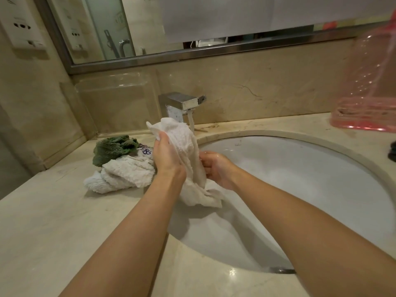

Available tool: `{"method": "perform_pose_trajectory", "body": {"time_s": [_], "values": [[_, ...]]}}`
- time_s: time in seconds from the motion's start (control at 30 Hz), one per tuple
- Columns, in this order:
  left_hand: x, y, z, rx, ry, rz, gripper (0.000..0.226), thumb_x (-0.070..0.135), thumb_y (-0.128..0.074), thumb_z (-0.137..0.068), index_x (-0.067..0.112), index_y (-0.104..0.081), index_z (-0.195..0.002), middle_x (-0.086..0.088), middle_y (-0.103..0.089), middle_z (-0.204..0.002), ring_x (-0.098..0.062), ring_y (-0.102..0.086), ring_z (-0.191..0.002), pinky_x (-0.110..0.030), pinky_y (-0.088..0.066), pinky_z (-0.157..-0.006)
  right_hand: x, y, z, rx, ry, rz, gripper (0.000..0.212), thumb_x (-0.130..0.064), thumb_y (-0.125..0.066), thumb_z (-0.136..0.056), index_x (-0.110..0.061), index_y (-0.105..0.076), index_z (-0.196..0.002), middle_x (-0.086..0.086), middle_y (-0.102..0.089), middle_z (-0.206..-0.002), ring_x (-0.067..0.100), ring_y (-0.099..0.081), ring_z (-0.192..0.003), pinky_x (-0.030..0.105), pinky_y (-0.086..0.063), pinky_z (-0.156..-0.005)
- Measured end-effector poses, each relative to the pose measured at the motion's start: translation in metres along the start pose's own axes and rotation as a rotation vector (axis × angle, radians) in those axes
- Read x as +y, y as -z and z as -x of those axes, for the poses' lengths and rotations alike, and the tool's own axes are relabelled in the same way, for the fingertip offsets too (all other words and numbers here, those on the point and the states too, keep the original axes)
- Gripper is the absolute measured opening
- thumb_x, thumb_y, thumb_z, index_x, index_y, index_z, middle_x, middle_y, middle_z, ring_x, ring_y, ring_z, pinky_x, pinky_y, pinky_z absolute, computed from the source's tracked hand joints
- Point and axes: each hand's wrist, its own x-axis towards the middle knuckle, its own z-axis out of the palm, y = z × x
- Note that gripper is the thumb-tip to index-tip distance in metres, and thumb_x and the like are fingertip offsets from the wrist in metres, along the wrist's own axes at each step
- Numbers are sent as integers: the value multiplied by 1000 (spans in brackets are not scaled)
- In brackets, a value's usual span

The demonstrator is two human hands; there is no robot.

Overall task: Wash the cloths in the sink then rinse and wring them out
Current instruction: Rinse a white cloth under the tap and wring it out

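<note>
Fingers of both hands, left (166, 156) and right (216, 168), curled round a white cloth (188, 146) above the sink (321, 168), beside the running tap (182, 102).

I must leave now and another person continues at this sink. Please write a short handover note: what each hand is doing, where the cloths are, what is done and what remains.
Left hand: grips the upper part of the white cloth, held upright over the left edge of the sink.
Right hand: wet, holds the same cloth lower down; its tail hangs towards the basin.
Faucet: water is running.
Pile on the counter, left of the sink: a green cloth, a white cloth and a piece with blue print.
Done: cannot tell whether the pile is washed.
Left: finish and wring the held cloth, check the pile, shut the faucet.
</note>
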Motion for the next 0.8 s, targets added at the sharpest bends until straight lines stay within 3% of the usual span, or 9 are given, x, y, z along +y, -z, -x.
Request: {"method": "perform_pose_trajectory", "body": {"time_s": [0.07, 0.23, 0.3, 0.37, 0.43, 0.5, 0.63, 0.73, 0.8], "values": [[-1, 0, -2, -4, -11, 2, 48, 48, -47, -94, 22, -55, -133, -1, -59, -134, -23, -56, -123, -47, -44, -105, -1, 4, -2, -10, 15, 23, 24, -19, -53, -96, -9, -61, -116, 10, -65, -104, 22, -61, -91, 31, -50, -77], [-1, 3, -4, -44, -40, 2, 48, 45, -40, -100, 20, -49, -139, -1, -55, -138, -21, -52, -127, -44, -41, -109, -3, 11, 1, -233, -186, 268, 62, -61, -42, -92, -12, -57, -127, 10, -60, -127, 28, -54, -117, 39, -39, -99], [-1, 6, -9, -36, -36, 20, 53, 48, -43, -97, 19, -47, -141, -2, -52, -142, -22, -49, -130, -45, -38, -110, 0, 12, 3, -293, -248, 283, 67, -65, -43, -89, -15, -51, -134, 9, -57, -133, 27, -51, -122, 45, -32, -106], [0, 7, -12, -19, -21, 17, 57, 51, -44, -95, 18, -46, -142, -2, -51, -142, -23, -49, -130, -47, -40, -109, 1, 12, 1, -145, -147, 243, 48, -52, -51, -93, -16, -54, -125, 10, -60, -128, 27, -56, -116, 48, -39, -105], [2, 8, -12, -34, 21, -35, 56, 50, -46, -96, 16, -48, -140, -6, -55, -138, -26, -53, -126, -47, -43, -106, -3, 6, -1, 182, 50, 175, 21, -38, -53, -97, -18, -57, -100, 14, -64, -116, 27, -61, -100, 43, -50, -89], [2, 5, -8, -96, 97, -96, 54, 44, -55, -93, 8, -52, -134, -14, -62, -127, -30, -60, -117, -48, -45, -103, -6, 2, -6, 388, 161, -20, 19, -34, -51, -99, -18, -52, -88, 11, -62, -98, 22, -56, -84, 36, -48, -73], [-4, 5, -5, -57, 241, -393, 25, 15, -63, -92, -3, -65, -109, -14, -70, -100, -24, -70, -88, -37, -55, -88, -12, 2, -9, 371, 169, -259, 18, -24, -59, -96, -10, -59, -107, 12, -65, -105, 27, -64, -93, 40, -54, -83], [-5, 8, -4, -66, 369, -441, 32, 20, -51, -99, 2, -63, -76, -3, -59, -67, -9, -59, -44, -15, -47, -55, -9, 8, -6, 225, 81, -269, 34, -4, -61, -90, -6, -57, -123, 17, -64, -117, 32, -64, -105, 44, -52, -92], [-4, 6, -2, -77, 363, -435, 31, 25, -48, -100, -1, -62, -90, -7, -62, -68, -13, -62, -54, -19, -50, -57, -6, 8, -4, 217, 68, -155, 38, -4, -58, -92, -11, -56, -129, 13, -64, -121, 29, -62, -109, 45, -50, -97]]}}
